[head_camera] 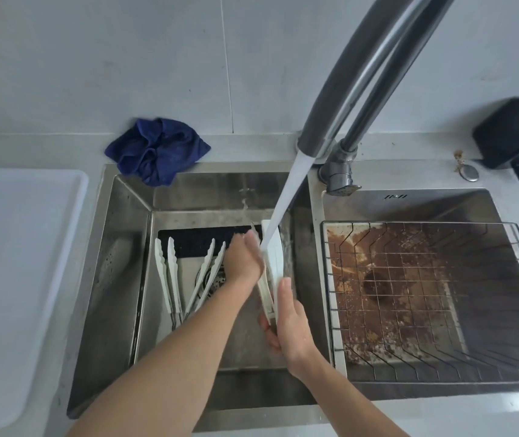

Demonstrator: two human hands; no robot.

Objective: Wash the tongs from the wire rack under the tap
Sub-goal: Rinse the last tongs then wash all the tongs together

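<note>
White tongs (271,279): you hold this pair over the left sink basin, right of the drain, tips pointing away from you, with the tap's stream landing on its far half.
Right hand (289,326): your fingers curl round the near end of the tongs, thumb lying along the top.
Left hand (243,260): it rests against the left side of the tongs near the stream, fingers fairly straight and pressed to the arm; you cannot tell from here whether they wrap round it.
Tap (340,99): the dark spout arches over from behind the sink, and water (283,203) falls in a slanted white stream into the left basin.
Sink (119,247): steel, two basins.
Other tongs (188,279): two more white pairs lie on the basin floor, left of the drain, tips away from you.
Rack (434,298): the wire rack sits in the right basin, over a stained brown floor.
Cloth (157,149): blue, crumpled on the table at the sink's far left corner.
Tray (15,279): white, on the table left of the sink.
Black box (513,134): on the table behind the right basin.
</note>
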